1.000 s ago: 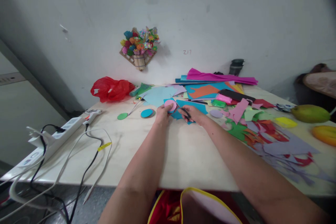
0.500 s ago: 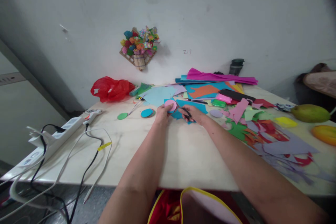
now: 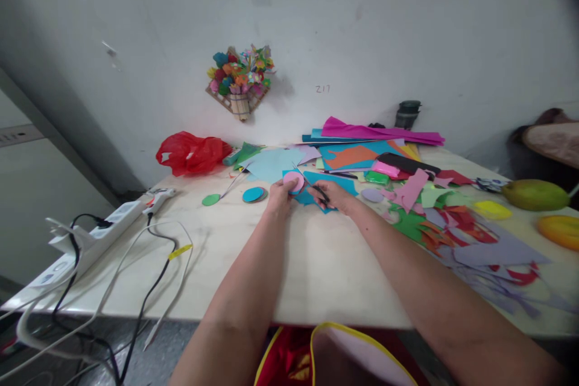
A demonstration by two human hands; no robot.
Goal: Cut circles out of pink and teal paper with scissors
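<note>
My left hand pinches a pink paper circle that lies over a piece of blue paper. In my right hand are black-handled scissors, their blades at the right edge of the pink circle, by the blue paper. Left of my hands, a blue circle and a green circle lie on the table. A lilac circle rests to the right of my right hand.
Paper scraps and two fruits cover the right side. A power strip with cables is at the left, a red plastic bag at the back left. Rolled magenta paper and a dark phone-like object lie behind.
The scissor blades look slightly wider apart. Both hands remain in nearly the same place.
</note>
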